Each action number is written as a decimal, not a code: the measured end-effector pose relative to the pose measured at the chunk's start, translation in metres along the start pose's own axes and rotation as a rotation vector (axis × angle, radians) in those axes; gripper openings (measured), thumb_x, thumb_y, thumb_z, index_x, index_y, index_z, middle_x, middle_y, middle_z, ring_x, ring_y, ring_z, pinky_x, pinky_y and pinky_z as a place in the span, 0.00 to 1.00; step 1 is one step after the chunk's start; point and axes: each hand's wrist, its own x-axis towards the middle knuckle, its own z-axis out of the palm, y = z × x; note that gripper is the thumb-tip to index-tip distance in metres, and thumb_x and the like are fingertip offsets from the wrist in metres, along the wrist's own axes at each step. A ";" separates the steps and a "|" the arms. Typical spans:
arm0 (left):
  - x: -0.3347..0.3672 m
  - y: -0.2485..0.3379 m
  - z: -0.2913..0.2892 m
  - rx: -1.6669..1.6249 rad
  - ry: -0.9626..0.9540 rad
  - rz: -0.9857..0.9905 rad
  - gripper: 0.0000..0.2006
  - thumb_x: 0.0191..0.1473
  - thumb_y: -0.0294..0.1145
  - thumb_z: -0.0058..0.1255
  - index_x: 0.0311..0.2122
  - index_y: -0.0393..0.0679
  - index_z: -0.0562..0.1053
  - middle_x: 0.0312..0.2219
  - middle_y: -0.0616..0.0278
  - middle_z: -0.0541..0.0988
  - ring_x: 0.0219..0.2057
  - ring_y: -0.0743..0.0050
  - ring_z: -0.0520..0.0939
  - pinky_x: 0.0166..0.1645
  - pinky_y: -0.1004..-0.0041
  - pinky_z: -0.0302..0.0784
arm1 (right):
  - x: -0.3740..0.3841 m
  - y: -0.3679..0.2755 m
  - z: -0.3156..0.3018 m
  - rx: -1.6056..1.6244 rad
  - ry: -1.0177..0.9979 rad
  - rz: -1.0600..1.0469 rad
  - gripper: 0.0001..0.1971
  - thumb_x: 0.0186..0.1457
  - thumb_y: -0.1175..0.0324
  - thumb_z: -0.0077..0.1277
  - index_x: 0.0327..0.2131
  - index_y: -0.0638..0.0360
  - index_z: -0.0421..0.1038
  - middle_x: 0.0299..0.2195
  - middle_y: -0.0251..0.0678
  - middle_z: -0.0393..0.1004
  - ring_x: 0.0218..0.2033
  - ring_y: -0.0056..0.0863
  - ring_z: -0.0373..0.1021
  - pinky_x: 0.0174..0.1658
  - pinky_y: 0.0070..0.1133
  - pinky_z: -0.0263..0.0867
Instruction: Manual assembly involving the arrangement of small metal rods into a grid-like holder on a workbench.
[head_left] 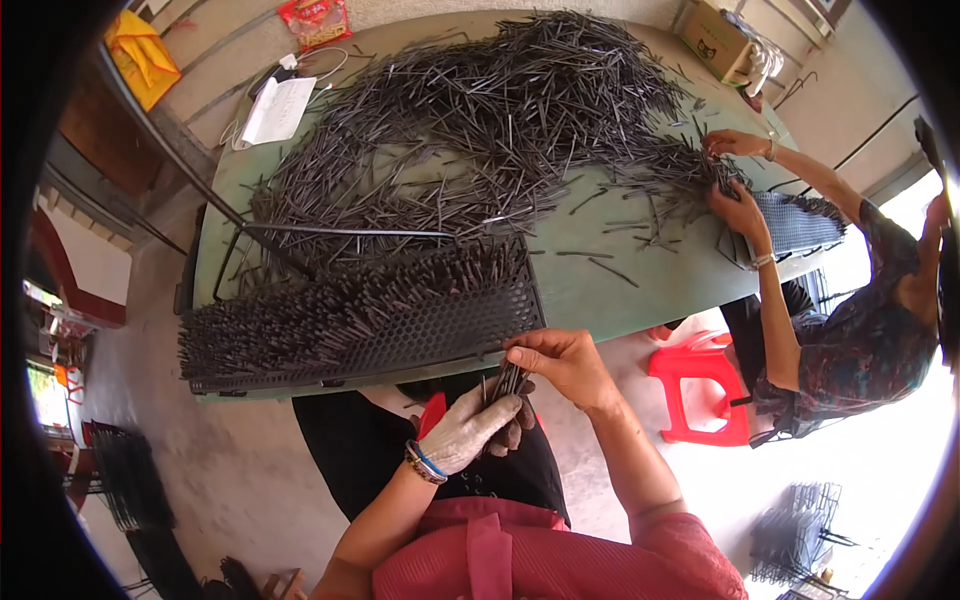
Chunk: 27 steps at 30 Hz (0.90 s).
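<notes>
A red top point(560, 555) sits nearest my camera; beyond, I see the gloved left hand point(472, 428) grasping dark strips point(508, 382) near the perforated rack point(455, 322), right hand point(567, 366) at their tops, whether pinching I cannot tell.

Bright light from the right turns the floor point(880, 450) there white. The left is dimmer. The green tabletop point(660, 285) looks bent, and the corners are black.
</notes>
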 end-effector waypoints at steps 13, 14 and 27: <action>-0.009 0.002 -0.015 0.089 -0.004 0.102 0.15 0.61 0.39 0.43 0.49 0.43 0.66 0.28 0.68 0.74 0.20 0.90 0.69 0.21 0.88 0.58 | 0.013 -0.008 0.018 -0.088 0.020 -0.037 0.13 0.55 0.66 0.58 0.36 0.69 0.77 0.30 0.34 0.78 0.33 0.18 0.71 0.39 0.18 0.67; -0.011 0.003 -0.016 0.086 -0.005 0.110 0.15 0.61 0.39 0.43 0.49 0.43 0.66 0.28 0.68 0.74 0.20 0.90 0.69 0.21 0.88 0.58 | 0.013 -0.010 0.018 -0.095 0.016 -0.039 0.13 0.55 0.66 0.58 0.36 0.69 0.77 0.30 0.34 0.78 0.33 0.18 0.71 0.39 0.18 0.67; -0.021 0.004 -0.025 0.184 -0.097 0.043 0.16 0.63 0.38 0.41 0.52 0.44 0.66 0.30 0.70 0.74 0.23 0.90 0.70 0.23 0.87 0.62 | 0.015 -0.024 0.026 -0.218 -0.130 0.060 0.13 0.56 0.65 0.57 0.37 0.68 0.78 0.30 0.34 0.79 0.32 0.16 0.70 0.38 0.16 0.66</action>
